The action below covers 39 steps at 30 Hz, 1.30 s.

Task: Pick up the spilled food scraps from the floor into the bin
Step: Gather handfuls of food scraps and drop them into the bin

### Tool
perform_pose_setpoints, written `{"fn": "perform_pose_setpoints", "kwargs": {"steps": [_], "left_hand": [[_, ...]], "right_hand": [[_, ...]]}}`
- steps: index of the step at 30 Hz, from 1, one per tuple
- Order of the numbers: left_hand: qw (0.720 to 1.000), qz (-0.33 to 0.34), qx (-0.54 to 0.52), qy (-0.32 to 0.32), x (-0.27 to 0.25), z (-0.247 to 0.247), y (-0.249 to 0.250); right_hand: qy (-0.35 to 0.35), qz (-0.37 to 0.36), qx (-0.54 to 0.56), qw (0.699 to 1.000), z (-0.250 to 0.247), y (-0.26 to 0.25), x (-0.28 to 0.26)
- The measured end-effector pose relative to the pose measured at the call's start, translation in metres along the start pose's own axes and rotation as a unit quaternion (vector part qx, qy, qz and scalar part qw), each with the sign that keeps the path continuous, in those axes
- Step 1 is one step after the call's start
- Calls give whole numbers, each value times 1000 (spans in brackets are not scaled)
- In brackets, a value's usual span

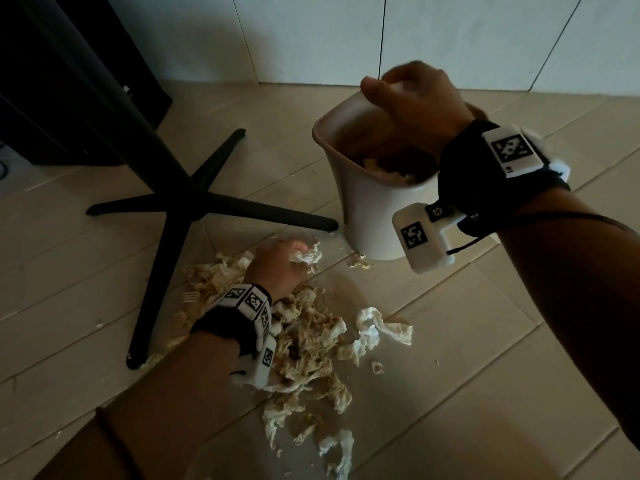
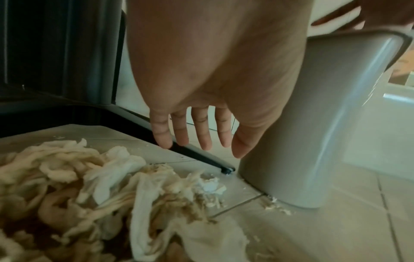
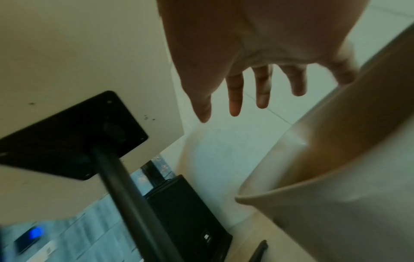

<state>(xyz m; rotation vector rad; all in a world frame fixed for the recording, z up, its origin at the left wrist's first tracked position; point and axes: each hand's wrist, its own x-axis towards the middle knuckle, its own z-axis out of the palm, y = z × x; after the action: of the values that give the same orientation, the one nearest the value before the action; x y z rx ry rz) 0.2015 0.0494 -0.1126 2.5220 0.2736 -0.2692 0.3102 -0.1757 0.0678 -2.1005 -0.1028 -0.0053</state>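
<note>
Both hands were busy. Left hand (image 1: pixel 277 268) hung low over the far edge of the food scraps (image 1: pixel 304 344); the left wrist view showed its fingers (image 2: pixel 202 129) straight and spread, holding nothing, though the head view had pale scrap right at the fingertips, so contact could not be told. Right hand (image 1: pixel 414 102) hovered above the mouth of the bin (image 1: pixel 374 216), fingers (image 3: pixel 235 95) extended and loosely apart, empty. Some scraps lay inside the bin. The main heap was spread on the tiled floor (image 1: pixel 485 358) just in front of the bin, beside the black table base (image 1: pixel 180 209), with small bits touching the bin's foot.
</note>
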Motion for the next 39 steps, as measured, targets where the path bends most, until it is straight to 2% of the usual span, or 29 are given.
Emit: {"fn": "perform_pose_setpoints", "kwargs": {"steps": [4, 6, 10, 12, 16, 19, 22, 26, 30, 33, 36, 39], "left_hand": [[994, -61, 88, -24, 22, 3, -16], [988, -83, 127, -14, 32, 2, -23], [985, -103, 137, -22, 50, -7, -39], [986, -108, 120, -38, 58, -9, -51], [982, -106, 140, -65, 66, -13, -66], [978, -120, 153, -80, 72, -13, -74], [975, -131, 143, -107, 75, -12, -78], [972, -95, 163, -139, 68, -7, -71], [970, -50, 173, -162, 62, -7, -65], [948, 14, 208, -242, 53, -11, -57], [937, -33, 202, -284, 44, -12, -53], [928, -16, 246, -278, 34, -8, -54]], "right_hand": [[45, -187, -33, 981, 29, -22, -14], [18, -250, -25, 968, 49, -33, -25], [-90, -290, -16, 953, 93, -34, -44], [-146, -276, -26, 950, 117, -19, -47], [-257, -146, -98, 950, 160, 33, -46], [-296, -75, -159, 939, 182, 77, -43], [-309, -34, -211, 927, 202, 110, -41], [-323, -12, -249, 913, 220, 132, -41], [-358, -30, -332, 872, 231, 148, -47], [-345, -60, -345, 871, 229, 151, -57], [-340, -77, -341, 873, 220, 145, -66], [-375, -42, -300, 876, 215, 139, -76]]}}
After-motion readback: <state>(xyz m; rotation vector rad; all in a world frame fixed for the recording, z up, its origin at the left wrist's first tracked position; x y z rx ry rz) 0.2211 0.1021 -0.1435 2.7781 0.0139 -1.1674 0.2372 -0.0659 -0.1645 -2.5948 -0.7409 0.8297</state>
